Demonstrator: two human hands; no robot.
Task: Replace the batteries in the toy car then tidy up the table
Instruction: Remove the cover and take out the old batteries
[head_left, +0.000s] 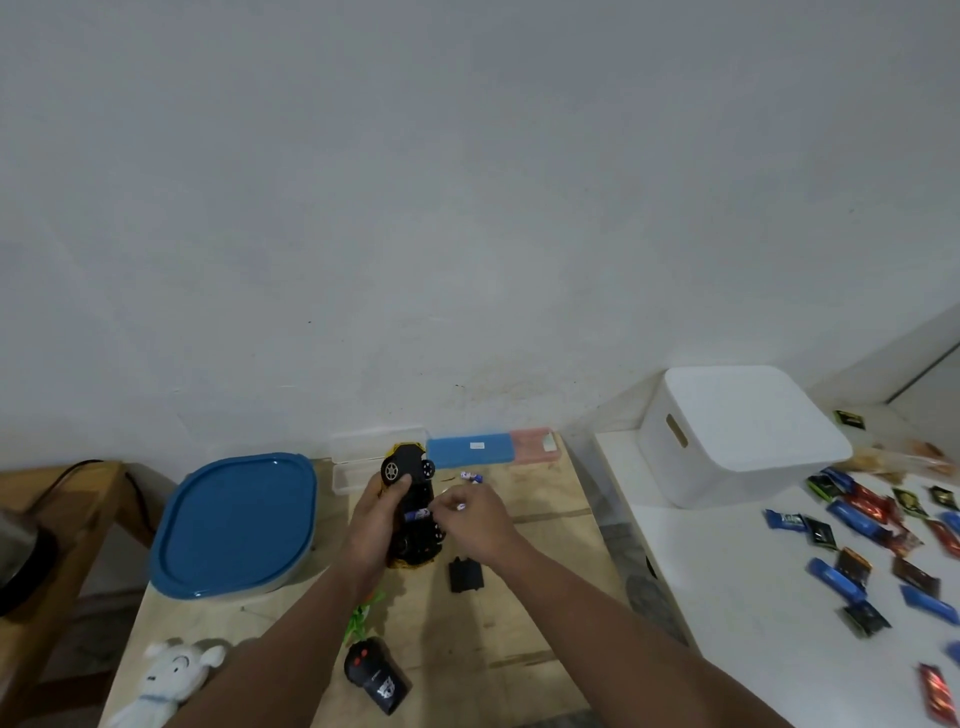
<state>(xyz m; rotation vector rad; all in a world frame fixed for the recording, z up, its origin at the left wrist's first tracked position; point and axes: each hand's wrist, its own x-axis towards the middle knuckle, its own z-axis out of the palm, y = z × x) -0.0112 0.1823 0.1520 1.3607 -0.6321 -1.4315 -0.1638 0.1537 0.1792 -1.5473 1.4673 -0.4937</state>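
- Yellow-bodied toy car (410, 512) is held belly-up over the wooden table (519, 639), gripped round its side by the left hand (375, 525).
- A blue-and-white battery (418, 515) is seen lying across the open compartment, pinched at one end by the right hand (475, 522).
- Polarity should be checked against the bay markings, and the spring end is best pressed in first, it is judged.
- The car should be kept steady so the cell is not tipped out.
- Spare batteries (471, 477) lie just beyond; the black cover (466, 574) waits beside the car.
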